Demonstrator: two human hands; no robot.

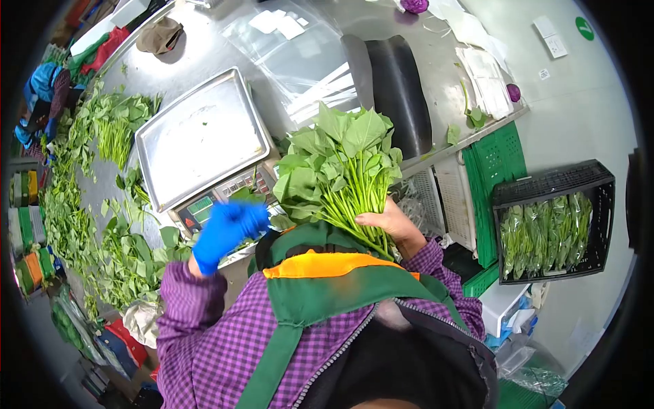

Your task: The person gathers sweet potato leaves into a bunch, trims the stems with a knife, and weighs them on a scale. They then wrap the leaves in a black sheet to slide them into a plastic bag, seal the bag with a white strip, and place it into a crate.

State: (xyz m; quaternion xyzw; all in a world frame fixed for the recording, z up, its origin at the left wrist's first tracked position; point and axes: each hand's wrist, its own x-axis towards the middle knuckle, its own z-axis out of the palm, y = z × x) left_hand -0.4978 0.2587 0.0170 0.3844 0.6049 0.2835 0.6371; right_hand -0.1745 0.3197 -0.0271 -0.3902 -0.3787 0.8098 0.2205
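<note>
My right hand [392, 223] is bare and closed around the stems of a bunch of leafy greens [351, 170], held in front of my chest with the leaves pointing away from me. My left hand [231, 230], in a blue glove, is blurred by motion beside the front of the scale. Its fingers look curled, and a smeared green leaf [246, 193] shows at their upper edge; what they hold is not clear. A metal tray [201, 136] tops the weighing scale, whose keypad and green display [200, 206] face me.
Loose greens [122, 252] cover the table's left side. Clear plastic bags [293, 61] lie behind the scale, near a black curved sheet [398, 95]. On the right, a black crate [552, 225] holds bagged greens beside green crates [497, 163]. Another person [44, 102] works at far left.
</note>
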